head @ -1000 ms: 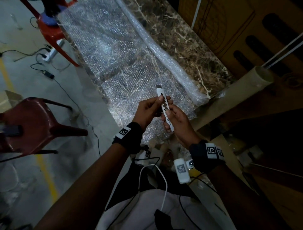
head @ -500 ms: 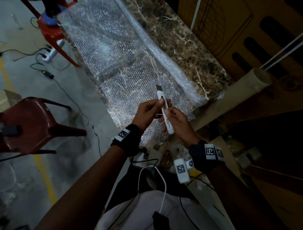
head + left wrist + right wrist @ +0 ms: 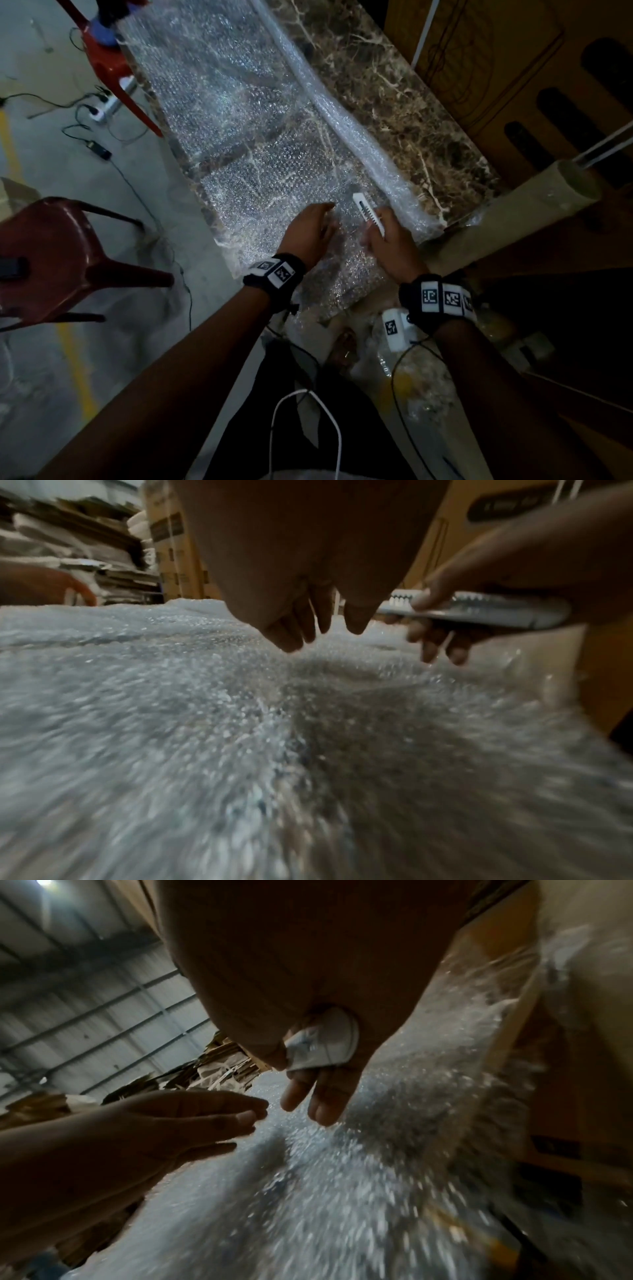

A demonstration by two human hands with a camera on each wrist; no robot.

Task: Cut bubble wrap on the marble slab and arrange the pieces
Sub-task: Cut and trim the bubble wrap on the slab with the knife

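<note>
A sheet of bubble wrap (image 3: pixel 239 137) lies spread along the brown marble slab (image 3: pixel 394 96), with a bunched strip of bubble wrap (image 3: pixel 359 144) running diagonally on it. My right hand (image 3: pixel 387 240) grips a white utility knife (image 3: pixel 368 212), its tip pointing away over the wrap near the slab's near end. The knife (image 3: pixel 479 610) shows in the left wrist view and its butt end (image 3: pixel 325 1042) in the right wrist view. My left hand (image 3: pixel 310 226) hovers just left of the knife, fingers straight and relaxed, holding nothing, just above the wrap (image 3: pixel 205 696).
A dark red plastic chair (image 3: pixel 51 257) stands at the left, another red chair (image 3: pixel 106 65) at the far left end of the slab. Cables and a power strip (image 3: pixel 99 113) lie on the floor. A cardboard tube (image 3: pixel 513 209) and cardboard boxes (image 3: pixel 513 68) flank the slab's right.
Both hands moved forward and down toward the wrap. My left hand let go of the knife and opened; my right hand alone holds it now, lower over the sheet.
</note>
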